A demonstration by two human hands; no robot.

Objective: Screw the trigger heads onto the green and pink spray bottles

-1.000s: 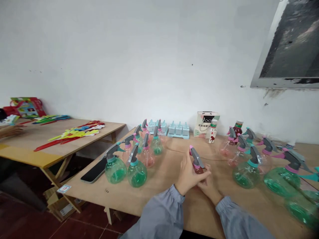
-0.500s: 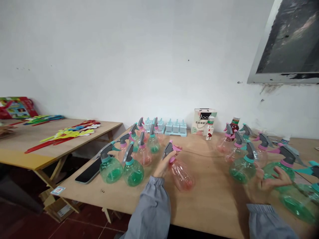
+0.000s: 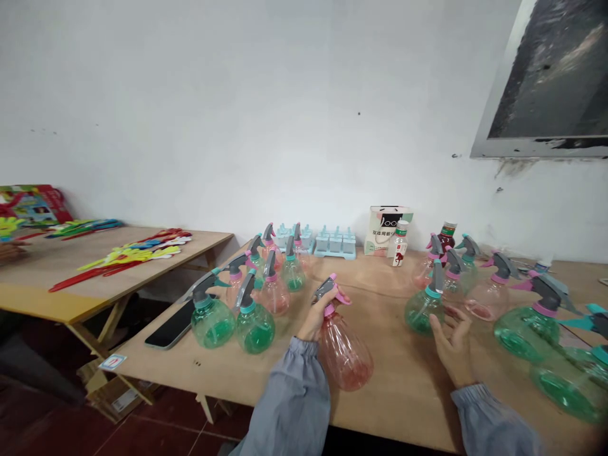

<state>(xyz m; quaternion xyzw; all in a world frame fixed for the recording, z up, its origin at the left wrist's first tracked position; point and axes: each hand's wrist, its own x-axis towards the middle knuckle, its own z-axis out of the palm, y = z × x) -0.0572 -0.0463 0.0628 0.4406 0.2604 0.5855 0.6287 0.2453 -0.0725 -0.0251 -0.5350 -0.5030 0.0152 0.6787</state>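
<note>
While the left hand [image 3: 317, 315] closes its fingers around the neck of a pink spray bottle [image 3: 346, 358], that bottle leans tilted at the middle of the wooden table [image 3: 394, 389], near its front edge. Over the table's right half, the right hand [image 3: 450, 342] is open with fingers spread, just beside a green spray bottle [image 3: 420, 311]; whether they touch, I cannot tell. A black phone [image 3: 173, 325] lies at the table's left front corner.

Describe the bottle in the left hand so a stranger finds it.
On the wooden table crowded with spray bottles, look near the front edge. The pink bottle leans there, the only one held, its neck in the left hand.
</note>
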